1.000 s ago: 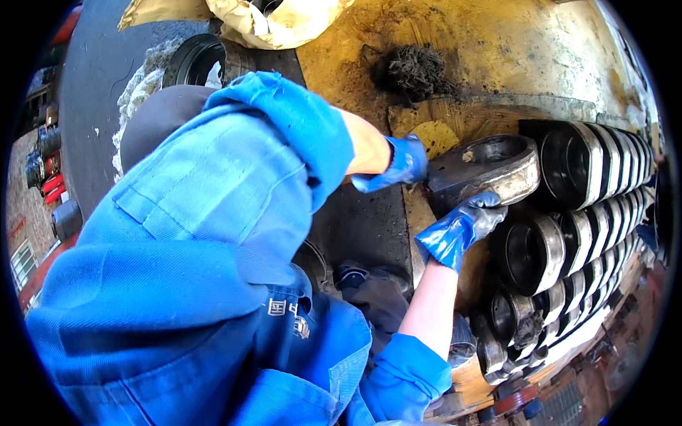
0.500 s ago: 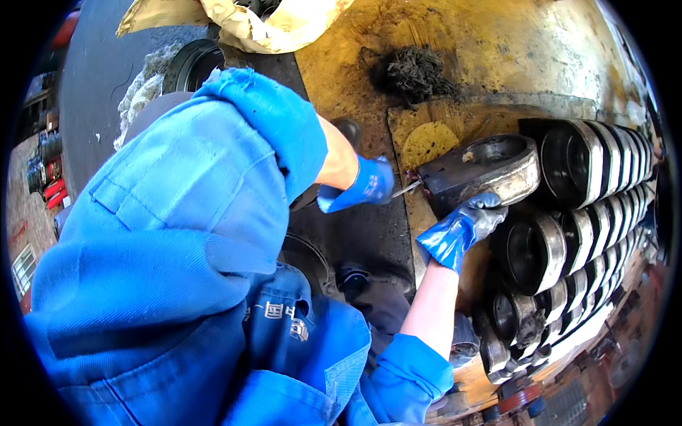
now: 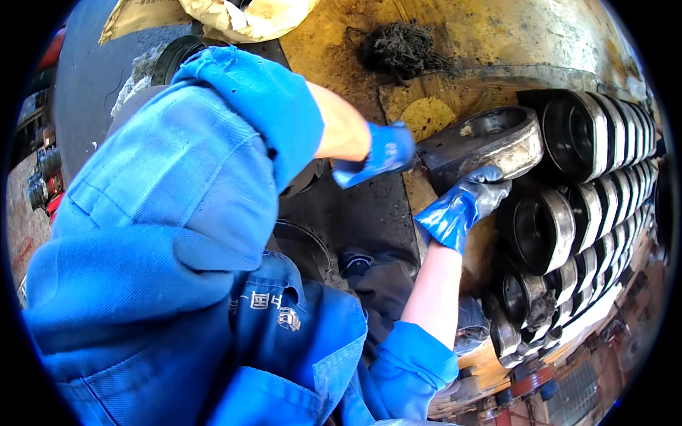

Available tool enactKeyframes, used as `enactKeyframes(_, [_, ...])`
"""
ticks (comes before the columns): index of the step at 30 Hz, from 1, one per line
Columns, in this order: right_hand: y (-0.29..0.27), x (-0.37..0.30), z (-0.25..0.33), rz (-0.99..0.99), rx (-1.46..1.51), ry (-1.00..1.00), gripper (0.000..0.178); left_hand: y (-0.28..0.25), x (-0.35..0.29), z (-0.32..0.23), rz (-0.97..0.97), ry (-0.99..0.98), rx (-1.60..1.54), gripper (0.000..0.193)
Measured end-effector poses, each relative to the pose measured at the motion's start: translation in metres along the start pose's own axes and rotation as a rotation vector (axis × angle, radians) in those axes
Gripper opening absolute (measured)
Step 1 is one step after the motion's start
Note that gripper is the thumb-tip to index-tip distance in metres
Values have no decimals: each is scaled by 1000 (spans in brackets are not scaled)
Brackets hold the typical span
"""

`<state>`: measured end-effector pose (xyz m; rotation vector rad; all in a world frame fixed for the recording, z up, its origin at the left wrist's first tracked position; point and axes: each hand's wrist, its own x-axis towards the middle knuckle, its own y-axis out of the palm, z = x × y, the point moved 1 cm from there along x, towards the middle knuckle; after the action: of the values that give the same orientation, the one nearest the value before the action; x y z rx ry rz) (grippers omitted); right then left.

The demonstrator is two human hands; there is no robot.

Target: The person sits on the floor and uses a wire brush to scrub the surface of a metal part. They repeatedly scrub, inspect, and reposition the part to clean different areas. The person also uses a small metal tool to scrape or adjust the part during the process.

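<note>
A heavy, dark metal block with a round bore [image 3: 455,157] lies on the grimy work surface, its rounded end bright and worn. My right hand [image 3: 469,202], in a blue glove with darkened fingers, grips the near side of the block's rounded end. My left hand [image 3: 387,153], also in a blue glove, is closed at the block's narrower left end and blurred by motion. The thin metal rod it held earlier is hidden now.
To the right, several similar bored metal parts [image 3: 540,231] stand in stacked rows. A dark tangle of fibres [image 3: 406,50] lies on the yellow, stained surface [image 3: 490,35] beyond the block. A crumpled tan paper sack [image 3: 252,20] is at the far left.
My left hand has moved right and slightly up, closer to the block, and the thin rod has dropped out of sight. My right hand stays on the block. The whole view has shifted slightly.
</note>
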<state>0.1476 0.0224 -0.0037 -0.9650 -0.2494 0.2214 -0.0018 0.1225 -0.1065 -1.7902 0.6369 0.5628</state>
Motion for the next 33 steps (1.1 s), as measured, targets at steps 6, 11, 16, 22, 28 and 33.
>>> enactKeyframes(6, [-1, 3, -1, -8, -79, 64, 72, 1, 32, -1, 61, -89, -74, 10])
enactKeyframes(11, [-9, -4, -2, 33, -9, 32, 74, 55, 29, -12, 34, -38, 75, 10])
enactKeyframes(16, [-15, 1, -6, -20, -58, -7, 71, -46, -30, -15, 206, 146, 163, 17])
enactKeyframes(22, [15, 10, 12, -42, 1, -25, 69, 18, -28, -6, -55, -43, 15, 19])
enactKeyframes(28, [-3, 4, -7, -40, -47, -5, 69, -56, -67, -25, 42, 162, 141, 14])
enactKeyframes(33, [5, 1, -2, -32, -70, -8, 68, -22, -24, -3, -33, -110, -57, 9])
